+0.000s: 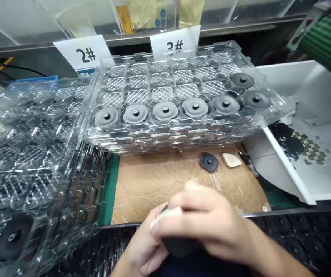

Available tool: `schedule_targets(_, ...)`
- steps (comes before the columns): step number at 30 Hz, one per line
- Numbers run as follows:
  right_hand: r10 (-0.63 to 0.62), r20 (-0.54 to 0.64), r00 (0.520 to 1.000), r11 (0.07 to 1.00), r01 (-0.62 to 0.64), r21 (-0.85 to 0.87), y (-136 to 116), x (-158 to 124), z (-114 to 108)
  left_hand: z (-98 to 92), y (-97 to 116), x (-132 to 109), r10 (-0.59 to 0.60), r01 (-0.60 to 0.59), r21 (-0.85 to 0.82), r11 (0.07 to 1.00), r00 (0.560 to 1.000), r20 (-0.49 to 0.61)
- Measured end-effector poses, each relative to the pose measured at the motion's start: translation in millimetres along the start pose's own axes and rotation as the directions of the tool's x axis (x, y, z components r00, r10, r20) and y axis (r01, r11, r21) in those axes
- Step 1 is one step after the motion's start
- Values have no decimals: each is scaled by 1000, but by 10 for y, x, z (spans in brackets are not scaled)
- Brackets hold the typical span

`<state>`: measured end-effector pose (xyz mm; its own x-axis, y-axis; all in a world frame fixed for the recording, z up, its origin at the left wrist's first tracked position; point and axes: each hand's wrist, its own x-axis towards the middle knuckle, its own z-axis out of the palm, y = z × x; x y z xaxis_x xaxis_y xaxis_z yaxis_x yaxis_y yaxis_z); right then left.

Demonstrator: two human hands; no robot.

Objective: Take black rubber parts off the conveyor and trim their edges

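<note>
At the bottom middle, my left hand (146, 244) is closed around a dark, rounded plate-like part (179, 246). Across it lies my right hand (208, 221), fingers bent and pressed against the part. A pale edge shows by its fingertips, but blur hides what it is. Beyond the hands, a black rounded plate (209, 162) with a small central stud rests on a cardboard sheet (145, 184). Beside that plate are a folded cream pad (231, 160) and a slim dark tool (248, 163).
Stacked clear trays (171, 132) stand behind the cardboard, with similar plates along the front row and right side. More clear trays (35, 142) fill the left. At right, a white bin (289, 165) holds small black pieces (293, 146). Signs marked 2# (86, 54) and 3# (175, 42) stand behind.
</note>
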<state>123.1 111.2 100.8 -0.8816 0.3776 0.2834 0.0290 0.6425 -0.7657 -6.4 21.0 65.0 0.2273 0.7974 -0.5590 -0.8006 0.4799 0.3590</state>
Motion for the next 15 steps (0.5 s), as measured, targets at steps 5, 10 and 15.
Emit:
schedule_targets(5,428,-244,870,903,-421,80,528,-85,97,-193,26,86,-54,67,-122,990,992,111)
schedule_targets(10,635,-149,758,770,-608,194,865,-219,436,-349,133,232,-14,45,-203,978,989,149)
schedule_targets(15,666,-61,744,733,-637,238,1025,-158,644,-353,332,432,33,-18,-199,980,997,71)
